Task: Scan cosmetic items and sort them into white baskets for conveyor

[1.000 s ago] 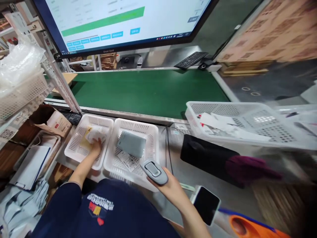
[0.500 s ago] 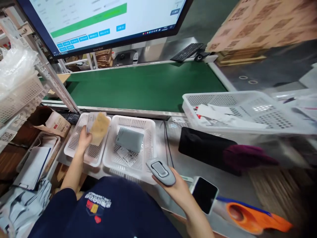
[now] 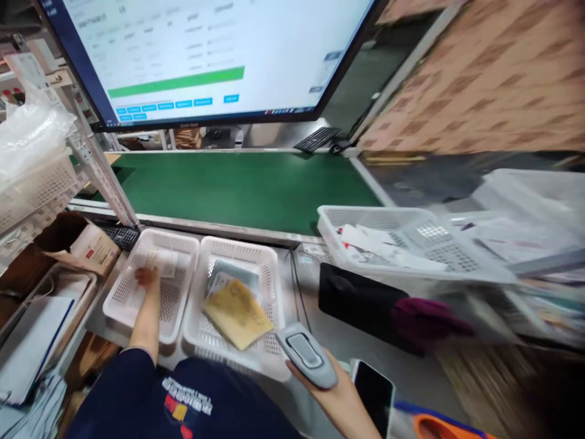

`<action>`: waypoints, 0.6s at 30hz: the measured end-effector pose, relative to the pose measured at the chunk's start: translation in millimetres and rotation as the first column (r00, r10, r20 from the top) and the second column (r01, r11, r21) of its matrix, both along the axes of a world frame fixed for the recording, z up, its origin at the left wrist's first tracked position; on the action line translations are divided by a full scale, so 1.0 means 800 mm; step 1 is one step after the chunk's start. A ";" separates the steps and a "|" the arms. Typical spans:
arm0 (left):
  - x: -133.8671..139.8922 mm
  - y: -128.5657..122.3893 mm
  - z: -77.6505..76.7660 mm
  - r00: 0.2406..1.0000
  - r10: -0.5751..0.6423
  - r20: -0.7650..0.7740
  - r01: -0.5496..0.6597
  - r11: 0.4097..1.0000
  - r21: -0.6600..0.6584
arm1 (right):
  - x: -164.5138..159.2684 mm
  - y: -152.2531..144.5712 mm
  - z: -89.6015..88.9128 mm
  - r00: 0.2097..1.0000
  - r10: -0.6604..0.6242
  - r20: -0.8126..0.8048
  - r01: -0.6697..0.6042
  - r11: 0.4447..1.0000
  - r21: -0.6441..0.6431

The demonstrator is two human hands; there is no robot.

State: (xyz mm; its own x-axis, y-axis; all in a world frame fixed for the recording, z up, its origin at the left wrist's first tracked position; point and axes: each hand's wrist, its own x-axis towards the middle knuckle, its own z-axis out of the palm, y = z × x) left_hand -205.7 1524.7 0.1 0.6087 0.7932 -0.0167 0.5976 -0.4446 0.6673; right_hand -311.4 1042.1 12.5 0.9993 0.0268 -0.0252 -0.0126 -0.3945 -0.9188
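Observation:
My left hand [image 3: 147, 279] is inside the left white basket [image 3: 171, 329], blurred by motion. Close beside its fingers lies a small clear packet with a white label [image 3: 165, 263]; whether the hand grips it I cannot tell. My right hand [image 3: 340, 390] is wrapped round a grey handheld barcode scanner [image 3: 307, 355], held over the near right corner of the right white basket [image 3: 280, 274]. In that basket a yellow-brown packet [image 3: 240, 314] lies on top of a grey packet [image 3: 235, 273].
A monitor [image 3: 192, 49] hangs above the green conveyor belt [image 3: 219, 189]. To the right are a white tray of papers [image 3: 365, 268], a black box-like item [image 3: 356, 305], a purple cloth [image 3: 425, 317] and a phone [image 3: 372, 396]. An orange-handled tool [image 3: 439, 427] lies at the front right.
The yellow-brown packet has gone from my left hand into the right basket, onto the grey packet. My left hand is back in the left basket. The scanner stays in my right hand.

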 end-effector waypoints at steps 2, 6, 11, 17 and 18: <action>-0.002 0.011 -0.006 0.980 0.183 -0.078 -0.184 0.983 -0.006 | 0.004 0.002 0.001 1.000 0.003 -0.001 -0.003 1.000 -0.001; -0.004 0.010 -0.022 0.950 0.299 -0.090 -0.301 0.953 -0.016 | 0.015 0.022 0.010 0.999 0.032 -0.007 -0.032 0.999 0.032; -0.008 0.018 -0.007 0.971 0.228 0.065 -0.227 0.973 -0.029 | 0.024 0.053 0.033 0.990 0.133 0.042 -0.134 0.991 0.000; 0.009 -0.003 0.048 0.939 -0.015 0.344 0.041 0.997 -0.067 | 0.038 0.077 0.067 0.942 0.320 0.105 -0.314 0.947 -0.073; 0.015 -0.015 0.053 0.930 -0.057 0.362 0.098 0.991 -0.095 | 0.041 0.083 0.075 0.929 0.351 0.118 -0.340 0.935 -0.102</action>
State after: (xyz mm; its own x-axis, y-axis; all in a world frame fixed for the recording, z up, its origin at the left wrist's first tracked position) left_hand -193.9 1512.9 42.3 0.6500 0.7488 0.1298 0.2770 -0.3925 0.8771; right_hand -278.7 1108.3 72.8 0.9229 0.3743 0.0907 0.2570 -0.4231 -0.8689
